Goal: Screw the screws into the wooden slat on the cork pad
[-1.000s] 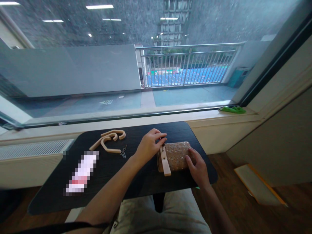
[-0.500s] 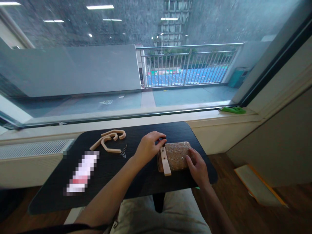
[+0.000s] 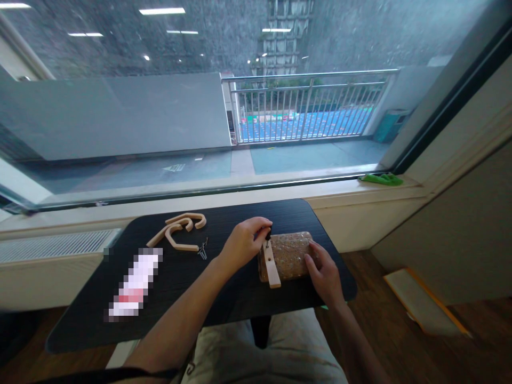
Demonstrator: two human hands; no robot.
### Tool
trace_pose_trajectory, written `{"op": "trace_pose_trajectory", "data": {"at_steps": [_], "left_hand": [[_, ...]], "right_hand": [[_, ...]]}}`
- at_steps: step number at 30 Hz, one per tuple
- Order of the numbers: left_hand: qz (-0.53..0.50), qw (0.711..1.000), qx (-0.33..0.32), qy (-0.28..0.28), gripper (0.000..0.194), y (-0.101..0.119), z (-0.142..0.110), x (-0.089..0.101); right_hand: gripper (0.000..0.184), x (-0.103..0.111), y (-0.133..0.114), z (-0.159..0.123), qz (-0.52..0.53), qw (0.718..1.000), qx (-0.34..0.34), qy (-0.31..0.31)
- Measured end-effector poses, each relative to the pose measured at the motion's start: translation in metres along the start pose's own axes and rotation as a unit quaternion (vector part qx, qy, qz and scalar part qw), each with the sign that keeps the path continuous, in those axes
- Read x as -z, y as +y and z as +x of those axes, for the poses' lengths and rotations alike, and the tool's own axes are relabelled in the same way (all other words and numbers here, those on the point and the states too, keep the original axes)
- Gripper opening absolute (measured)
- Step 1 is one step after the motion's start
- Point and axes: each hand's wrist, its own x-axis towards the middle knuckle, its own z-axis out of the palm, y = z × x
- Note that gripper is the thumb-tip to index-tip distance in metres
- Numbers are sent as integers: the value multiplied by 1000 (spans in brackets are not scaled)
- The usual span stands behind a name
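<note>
My left hand (image 3: 248,240) is closed, thumb and fingertips pinching a small black-handled screwdriver (image 3: 268,233). Its metal tip points down at the upper end of a pale wooden strip (image 3: 272,270), which has a dark hole partway along. This strip lies across the left side of a brown, speckled pressed-chip block (image 3: 291,257) on the table. Gripping the block's right edge is my right hand (image 3: 325,271), with its thumb and fingers on the top face. Whether a screw sits under the tip is too small to tell.
Several curved wooden hooks (image 3: 182,247) lie at the table's (image 3: 232,301) back left, beside a small pile of screws (image 3: 203,249). A blurred-out pink and white item (image 3: 136,282) is nearer the left edge. A green cloth (image 3: 382,180) rests on the windowsill (image 3: 332,193).
The fingers of my left hand have shifted slightly around the screwdriver, and more of its black handle shows. My right hand, the block and the strip stay in place.
</note>
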Motion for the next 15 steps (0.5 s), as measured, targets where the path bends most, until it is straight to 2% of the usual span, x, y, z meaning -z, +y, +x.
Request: {"op": "trace_pose_trajectory", "data": {"at_steps": [15], "left_hand": [[16, 1000, 11, 16, 10, -3, 1, -2]], "right_hand": [[42, 1, -1, 0, -7, 1000, -4, -4]]}}
